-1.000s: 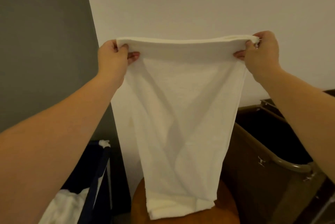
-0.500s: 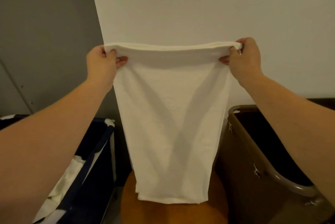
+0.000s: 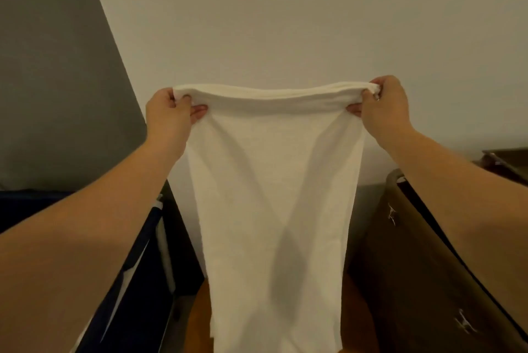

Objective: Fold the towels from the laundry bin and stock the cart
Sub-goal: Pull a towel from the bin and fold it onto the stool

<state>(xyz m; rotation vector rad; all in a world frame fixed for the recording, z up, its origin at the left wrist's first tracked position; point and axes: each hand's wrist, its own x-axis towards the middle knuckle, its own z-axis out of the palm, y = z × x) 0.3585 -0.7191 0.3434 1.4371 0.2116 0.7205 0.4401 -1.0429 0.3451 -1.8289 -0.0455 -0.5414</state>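
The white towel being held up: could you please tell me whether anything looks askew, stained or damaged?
Nothing stands out. The white towel hangs evenly between the left hand and right hand, with no visible stains or tears.

The towel [image 3: 274, 209] hangs lower — hem covering more of the stool [image 3: 358, 321].

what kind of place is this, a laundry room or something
Likely a laundry or housekeeping corner, though I can't be sure. The left hand and right hand hold up a white towel before a bare wall, with a blue bin on the left and a brown bin on the right.
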